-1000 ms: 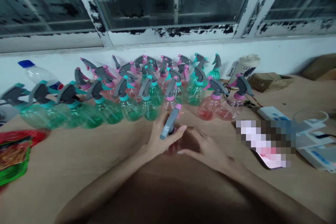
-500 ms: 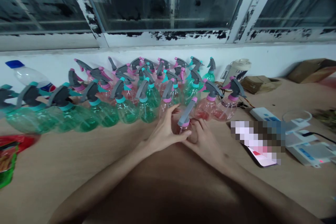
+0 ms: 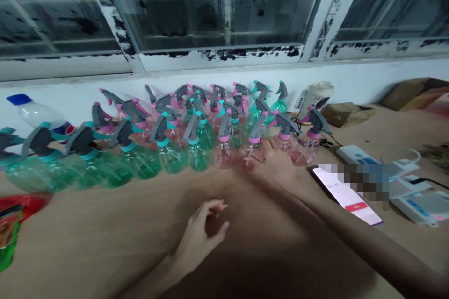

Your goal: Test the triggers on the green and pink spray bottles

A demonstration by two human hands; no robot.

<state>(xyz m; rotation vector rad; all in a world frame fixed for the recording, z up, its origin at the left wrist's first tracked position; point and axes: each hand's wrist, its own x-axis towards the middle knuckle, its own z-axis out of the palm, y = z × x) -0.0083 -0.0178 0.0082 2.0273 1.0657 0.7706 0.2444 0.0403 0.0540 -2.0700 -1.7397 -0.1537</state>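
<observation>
A clear pink spray bottle [image 3: 247, 150] with a pink collar and grey trigger head stands upright in the front row. My right hand [image 3: 278, 166] is closed around its right side, with a finger or thumb across its front. My left hand [image 3: 199, 231] hovers over the bare table nearer to me, fingers curled but apart, holding nothing. Just left of the held bottle stands another pink spray bottle [image 3: 225, 153], then a green spray bottle [image 3: 199, 156]. To the right, two more pink bottles are partly hidden by my right hand.
Several green and pink spray bottles crowd along the wall below the window. A soda bottle [image 3: 37, 114] and a red-green packet [image 3: 14, 219] are at left. At right lie a phone [image 3: 363, 208], power strips [image 3: 417, 205], a cup [image 3: 317, 96] and cardboard [image 3: 347, 113].
My left hand has let go of the pink spray bottle and drawn back towards me. The bottle now stands in the front row, with my right hand still at its side.
</observation>
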